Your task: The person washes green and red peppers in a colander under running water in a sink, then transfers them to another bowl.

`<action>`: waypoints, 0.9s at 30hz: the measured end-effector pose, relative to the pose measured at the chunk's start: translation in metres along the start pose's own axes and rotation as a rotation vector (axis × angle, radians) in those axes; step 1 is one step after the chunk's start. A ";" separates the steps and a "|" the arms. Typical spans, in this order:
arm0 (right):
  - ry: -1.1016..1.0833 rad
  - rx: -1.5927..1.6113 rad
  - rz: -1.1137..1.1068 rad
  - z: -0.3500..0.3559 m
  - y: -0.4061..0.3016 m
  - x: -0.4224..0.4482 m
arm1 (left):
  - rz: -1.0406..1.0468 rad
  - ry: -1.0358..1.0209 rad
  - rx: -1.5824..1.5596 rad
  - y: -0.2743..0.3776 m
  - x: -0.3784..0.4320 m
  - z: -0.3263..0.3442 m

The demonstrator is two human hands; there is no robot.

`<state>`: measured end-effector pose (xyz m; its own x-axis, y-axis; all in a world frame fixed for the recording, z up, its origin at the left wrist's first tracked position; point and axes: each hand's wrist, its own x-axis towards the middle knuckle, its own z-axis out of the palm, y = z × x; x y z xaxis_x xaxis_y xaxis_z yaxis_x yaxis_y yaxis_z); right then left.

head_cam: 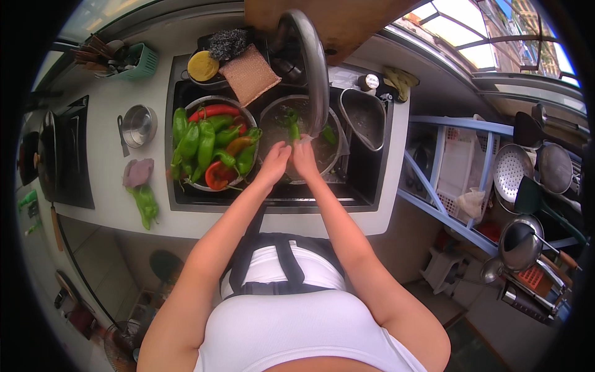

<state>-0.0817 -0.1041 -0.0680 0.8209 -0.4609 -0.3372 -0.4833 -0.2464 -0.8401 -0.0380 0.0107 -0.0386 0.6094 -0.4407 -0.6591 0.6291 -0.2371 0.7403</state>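
My right hand [303, 157] is closed on a green pepper [294, 128] over a round metal basin [343, 149] of water in the sink, under the curved steel faucet [318, 74]. Beside it, my left hand [277, 160] is near the pepper's lower end; whether its fingers touch the pepper is hard to tell. Another green pepper [329, 134] lies in the basin's right part. Left of the basin, a metal colander or bowl [253, 122] is heaped with green peppers [206, 142] and several red ones [221, 174].
A yellow sponge [203, 66], a copper-coloured scouring pad [251, 74] and steel wool [228, 43] lie behind the sink. A small metal pan [139, 125], a knife [123, 135], a cloth [138, 172] and green peppers [146, 204] are at left. A wire-rimmed strainer [364, 118] is at right.
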 end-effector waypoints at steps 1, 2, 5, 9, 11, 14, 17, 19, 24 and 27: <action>-0.039 0.122 0.048 -0.001 -0.006 -0.005 | 0.034 0.017 0.006 0.007 0.013 0.012; -0.073 0.244 0.099 -0.002 -0.015 -0.009 | 0.069 0.034 0.015 0.017 0.023 0.020; -0.023 0.408 0.171 -0.004 -0.049 -0.028 | -0.235 0.010 -0.441 0.043 0.049 0.027; 0.031 0.264 -0.040 -0.016 -0.037 -0.016 | 0.313 0.180 0.013 -0.032 0.060 0.053; 0.068 0.322 -0.057 -0.018 -0.014 -0.017 | 0.163 0.128 -0.137 -0.017 0.059 0.064; -0.161 0.504 0.220 -0.023 -0.063 -0.051 | -0.083 -0.045 -0.414 0.027 0.053 0.024; -0.253 0.449 0.303 -0.050 -0.064 -0.048 | 0.127 -0.046 -0.125 0.027 0.044 0.007; -0.023 0.529 0.412 -0.069 -0.059 -0.038 | 0.096 -0.115 -0.030 0.037 0.021 0.003; 0.181 0.610 0.335 -0.057 -0.033 -0.011 | -0.135 -0.393 0.007 0.051 -0.034 -0.002; 0.184 0.632 0.257 -0.017 -0.034 -0.008 | 0.016 -0.318 0.444 0.034 -0.035 0.000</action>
<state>-0.0763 -0.1064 -0.0293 0.6128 -0.5889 -0.5270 -0.3399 0.4057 -0.8485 -0.0382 0.0180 0.0096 0.3978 -0.6715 -0.6251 0.3148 -0.5401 0.7805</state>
